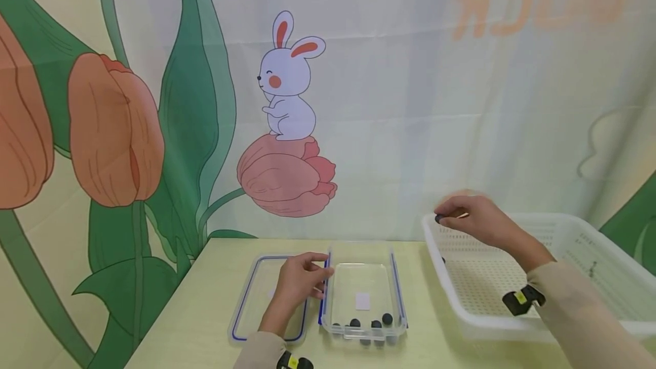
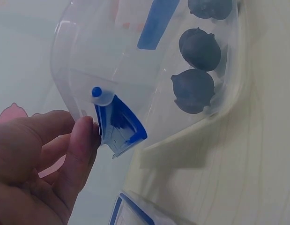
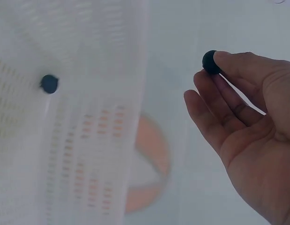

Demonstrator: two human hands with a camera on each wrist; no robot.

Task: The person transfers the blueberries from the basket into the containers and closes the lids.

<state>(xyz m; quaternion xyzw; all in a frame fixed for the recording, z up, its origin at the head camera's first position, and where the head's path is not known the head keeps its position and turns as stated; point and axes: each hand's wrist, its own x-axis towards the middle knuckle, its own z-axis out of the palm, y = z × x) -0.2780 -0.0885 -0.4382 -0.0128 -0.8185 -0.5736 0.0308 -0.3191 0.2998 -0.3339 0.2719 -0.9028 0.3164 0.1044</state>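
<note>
My right hand (image 1: 479, 221) pinches a small dark ball (image 3: 210, 62) between thumb and fingertips, above the left rim of a white plastic basket (image 1: 451, 300). Another dark ball (image 3: 49, 84) lies inside the basket, by its wall. On the table stands a clear plastic box (image 1: 363, 278) with blue-edged side clips. Several dark balls (image 1: 387, 319) lie at its near end; in the left wrist view, the closer balls (image 2: 193, 91) show small pointed nubs. My left hand (image 1: 299, 281) holds the box's left side by its edge, the thumb beside a blue clip (image 2: 119, 124).
A clear lid (image 1: 245, 306) with a blue seal lies flat left of the box, partly under my left forearm. A whitish square (image 1: 363, 301) shows at the box's bottom. Behind the pale table (image 1: 179, 323) hangs a printed curtain (image 1: 379, 130) with tulips and a rabbit.
</note>
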